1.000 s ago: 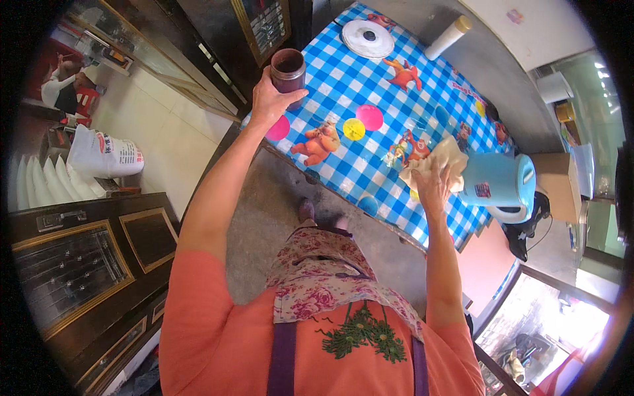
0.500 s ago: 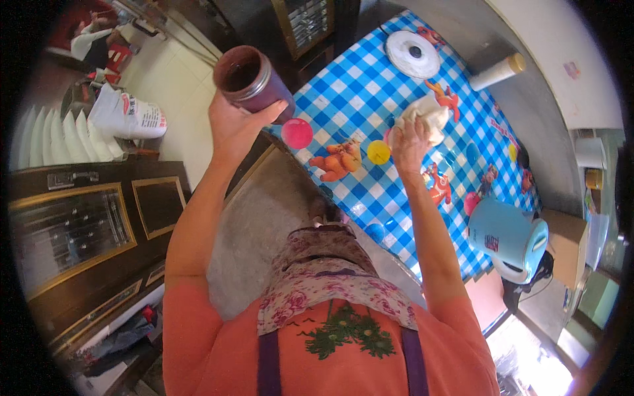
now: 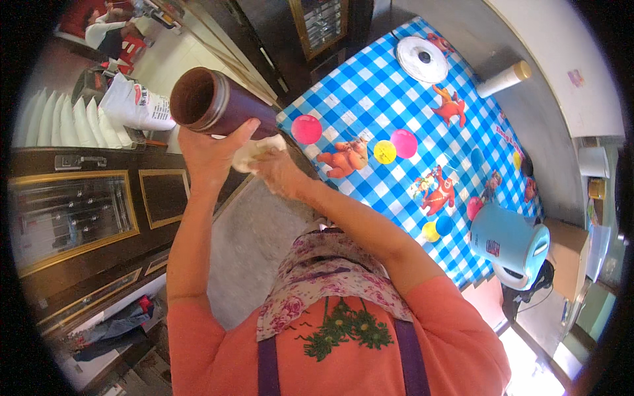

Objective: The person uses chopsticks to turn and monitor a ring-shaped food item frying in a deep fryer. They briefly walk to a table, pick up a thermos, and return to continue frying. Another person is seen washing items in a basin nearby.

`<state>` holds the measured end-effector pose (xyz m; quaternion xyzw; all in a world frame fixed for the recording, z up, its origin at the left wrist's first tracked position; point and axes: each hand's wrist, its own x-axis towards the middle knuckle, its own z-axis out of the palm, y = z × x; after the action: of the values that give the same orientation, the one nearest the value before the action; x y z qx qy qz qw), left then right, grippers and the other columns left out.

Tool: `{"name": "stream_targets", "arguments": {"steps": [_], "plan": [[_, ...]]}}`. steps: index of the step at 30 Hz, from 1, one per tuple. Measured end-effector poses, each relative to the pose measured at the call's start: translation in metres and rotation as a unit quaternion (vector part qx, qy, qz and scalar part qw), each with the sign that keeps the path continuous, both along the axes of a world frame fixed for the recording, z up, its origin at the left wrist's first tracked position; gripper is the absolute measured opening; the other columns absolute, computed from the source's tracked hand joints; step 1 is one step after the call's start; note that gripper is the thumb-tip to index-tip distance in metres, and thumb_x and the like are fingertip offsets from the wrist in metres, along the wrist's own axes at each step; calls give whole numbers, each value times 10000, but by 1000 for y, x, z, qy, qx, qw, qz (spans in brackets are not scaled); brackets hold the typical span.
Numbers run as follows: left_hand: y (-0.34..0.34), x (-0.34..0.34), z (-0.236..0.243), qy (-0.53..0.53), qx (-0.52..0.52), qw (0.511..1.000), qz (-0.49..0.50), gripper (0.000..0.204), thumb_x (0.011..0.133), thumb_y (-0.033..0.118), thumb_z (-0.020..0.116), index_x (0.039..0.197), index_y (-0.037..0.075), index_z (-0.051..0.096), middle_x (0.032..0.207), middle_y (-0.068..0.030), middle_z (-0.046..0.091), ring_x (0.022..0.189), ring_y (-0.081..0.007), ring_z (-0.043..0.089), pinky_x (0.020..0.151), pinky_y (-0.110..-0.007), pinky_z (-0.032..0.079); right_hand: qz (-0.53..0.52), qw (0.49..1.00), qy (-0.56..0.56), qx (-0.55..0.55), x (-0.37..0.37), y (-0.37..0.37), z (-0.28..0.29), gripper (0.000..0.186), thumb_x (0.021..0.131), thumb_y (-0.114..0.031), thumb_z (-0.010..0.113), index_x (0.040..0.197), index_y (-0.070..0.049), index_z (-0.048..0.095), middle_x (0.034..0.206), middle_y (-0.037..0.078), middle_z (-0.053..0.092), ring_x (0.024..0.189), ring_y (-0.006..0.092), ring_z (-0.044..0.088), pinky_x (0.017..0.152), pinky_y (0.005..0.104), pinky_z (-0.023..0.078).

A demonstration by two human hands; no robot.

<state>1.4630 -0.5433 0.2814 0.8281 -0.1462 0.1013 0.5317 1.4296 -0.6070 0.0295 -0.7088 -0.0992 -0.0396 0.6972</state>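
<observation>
My left hand (image 3: 212, 150) is wrapped round a dark purple-brown thermos cup (image 3: 247, 112) with a metal band near its uncapped mouth. The cup is tilted, its mouth facing left and up toward me. Against its underside my right hand (image 3: 281, 170) presses a crumpled cream cloth (image 3: 256, 153), close beside the left hand's thumb. Part of the cloth is hidden by the right hand's fingers.
To the right stands a table with a blue-and-white checked cloth (image 3: 343, 99). On it are a white round lid (image 3: 422, 59), a white roll (image 3: 505, 79) and a light blue kettle (image 3: 505, 237). Dark cabinets (image 3: 79, 218) stand left; a person (image 3: 109, 33) sits at the far left.
My right hand has left the tabletop with the cloth and come left to the cup. My left hand has shifted left and slightly down, tipping the cup further over.
</observation>
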Motion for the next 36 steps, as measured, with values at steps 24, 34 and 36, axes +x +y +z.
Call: {"name": "stream_targets", "arguments": {"steps": [24,34,36], "plan": [[-52,1,-21,65,-91,964,-243,565,637,31,806,1132,-29,541,1043,-94,618,914,-159,603,836,-298,493,-604,591,131,-518,-231,-368,17,364,688,-95,590,1043,-155,644,1092,78,623,954,317,597,790,449,487],[-99,-3,4,63,-106,921,-369,614,615,105,827,1140,1,526,1030,-76,623,916,-137,597,824,-279,484,-310,849,14,-427,-193,-85,71,437,690,16,590,1117,-73,595,1138,107,585,964,308,520,823,427,419],[-108,-11,18,45,-82,915,-392,532,620,77,816,1082,-4,564,986,-68,635,870,-137,606,794,-295,497,-304,867,18,-394,-208,-96,83,471,687,-20,615,1152,-86,584,1158,75,569,1011,287,486,851,418,386]]}}
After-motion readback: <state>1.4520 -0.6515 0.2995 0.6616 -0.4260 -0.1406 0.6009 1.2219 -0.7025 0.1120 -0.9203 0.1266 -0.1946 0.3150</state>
